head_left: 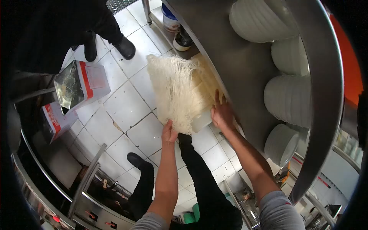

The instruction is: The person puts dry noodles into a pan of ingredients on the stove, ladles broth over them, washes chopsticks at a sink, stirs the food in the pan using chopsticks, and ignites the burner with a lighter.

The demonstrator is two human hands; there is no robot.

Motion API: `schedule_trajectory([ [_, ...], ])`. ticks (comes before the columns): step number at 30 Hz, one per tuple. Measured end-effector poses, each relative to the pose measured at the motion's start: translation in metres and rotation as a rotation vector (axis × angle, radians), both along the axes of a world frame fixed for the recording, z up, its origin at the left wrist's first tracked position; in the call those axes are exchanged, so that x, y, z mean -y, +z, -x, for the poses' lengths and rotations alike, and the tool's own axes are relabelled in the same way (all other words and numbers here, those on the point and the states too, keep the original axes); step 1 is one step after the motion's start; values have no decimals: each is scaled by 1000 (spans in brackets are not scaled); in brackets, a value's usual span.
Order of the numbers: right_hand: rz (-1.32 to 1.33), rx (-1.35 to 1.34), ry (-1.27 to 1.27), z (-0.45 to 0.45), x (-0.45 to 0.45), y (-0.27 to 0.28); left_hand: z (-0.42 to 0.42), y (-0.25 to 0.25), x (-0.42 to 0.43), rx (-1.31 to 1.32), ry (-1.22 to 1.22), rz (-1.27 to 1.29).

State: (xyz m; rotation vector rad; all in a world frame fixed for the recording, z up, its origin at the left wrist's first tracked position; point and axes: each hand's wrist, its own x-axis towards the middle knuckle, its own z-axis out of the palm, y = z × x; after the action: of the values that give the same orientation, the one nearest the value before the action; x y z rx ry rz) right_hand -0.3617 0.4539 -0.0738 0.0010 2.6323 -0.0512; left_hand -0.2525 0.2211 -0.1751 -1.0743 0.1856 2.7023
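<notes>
My left hand (pixel 170 132) is closed on the near edge of a wide, flat bundle of thin white noodles (pixel 174 90), which hangs out over the tiled floor. Its far edge is loose and stringy. My right hand (pixel 221 114) has its fingers apart at the near side of a pale yellowish carton (pixel 209 86), beside the steel counter's edge. Part of the carton lies behind the noodles, so I cannot see its whole opening.
Stacks of white plates (pixel 289 97) stand on the steel counter (pixel 245 73) at right. Two red-and-white tins (pixel 94 78) are at left. Another person's dark boots (pixel 125 48) stand at the upper left. Buckets (pixel 170 19) sit under the counter; stove rails (pixel 92 165) run lower left.
</notes>
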Motion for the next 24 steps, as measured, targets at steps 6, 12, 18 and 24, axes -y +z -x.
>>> schedule_trajectory([
  [6, -72, -40, 41, -7, -3, -11, 75, -32, -91, -203, -51, -172],
  [12, 63, 56, -109, -2, 3, 5, 43, -9, -62, -84, -93, -53],
  [18, 25, 6, -179, 7, 21, 41, -108, 86, 88, 131, -313, 210],
  [24, 351, 266, -114, -14, -1, -1, -272, 302, 194, 130, -140, 357],
])
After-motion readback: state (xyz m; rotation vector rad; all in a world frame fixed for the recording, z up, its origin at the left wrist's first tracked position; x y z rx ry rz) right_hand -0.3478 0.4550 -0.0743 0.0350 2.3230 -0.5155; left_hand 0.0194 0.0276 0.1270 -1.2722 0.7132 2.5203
